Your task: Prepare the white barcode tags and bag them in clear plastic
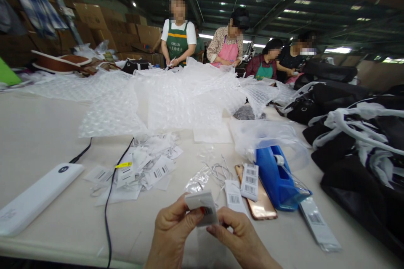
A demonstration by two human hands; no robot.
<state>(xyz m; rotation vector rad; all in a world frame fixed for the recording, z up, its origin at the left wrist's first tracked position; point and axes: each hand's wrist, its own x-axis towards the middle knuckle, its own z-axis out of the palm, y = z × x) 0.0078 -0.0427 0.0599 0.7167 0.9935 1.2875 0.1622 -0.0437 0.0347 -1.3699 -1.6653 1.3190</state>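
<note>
While the near edge of the table (47, 235) runs just under your wrists, most of the bare room lies to your left front, between the white power bank (34, 201) with its black cable (109, 201) and your hands; to the right the surface is crowded. There a blue tape dispenser (277, 178) sits just beside a rose-gold phone (260, 206), which has a barcode tag (250, 180) lying across it, and black bags (356, 151) wrapped with white plastic fill the right edge. A flat barcode strip (318, 227) lies near the dispenser's foot. Ahead of you a loose pile of barcode tags (142, 170) spreads over the middle of the table, and beyond that sheets of bubble wrap (176, 96) cover the far half, where four other people stand or sit at work. Your left hand (172, 231) comes up from the bottom of the view, its thumb and forefinger pinched on the left side of a small white tag (202, 206). Your right hand (240, 235) meets it from the other side, fingertips closed on the tag's lower right corner. The tag is held above the table's near edge, tilted, with its barcode partly hidden by your fingers. Both hands are close together, almost touching.
</note>
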